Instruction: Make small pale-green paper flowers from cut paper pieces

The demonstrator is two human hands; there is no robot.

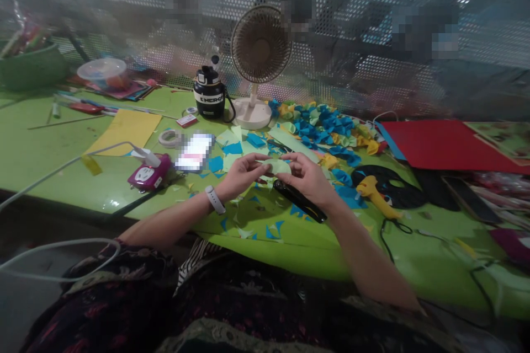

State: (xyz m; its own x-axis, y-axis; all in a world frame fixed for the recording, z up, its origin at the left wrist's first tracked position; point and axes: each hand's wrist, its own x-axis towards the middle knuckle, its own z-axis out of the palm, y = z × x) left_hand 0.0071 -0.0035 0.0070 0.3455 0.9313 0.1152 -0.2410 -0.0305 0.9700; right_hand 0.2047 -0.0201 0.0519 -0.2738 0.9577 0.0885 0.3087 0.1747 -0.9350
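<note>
Between my two hands is a small piece of pale green paper (278,166), pinched at both sides just above the table. My left hand (246,172), with a white band on its wrist, grips the left side with thumb and fingers. On the right side, my right hand (307,175) has its thumb and fingers closed on the same piece. A black stapler (300,202) lies beneath the right hand. Blue and green paper scraps (271,230) are strewn below the hands, and scissors (279,146) lie partly hidden just beyond them.
A heap of crumpled blue, yellow and green paper pieces (318,124) lies behind. Around it stand a fan (261,47), a black bottle (209,96), a phone (195,152), a tape roll (170,138), a purple socket block (149,174), a yellow glue gun (377,197) and red sheets (439,143).
</note>
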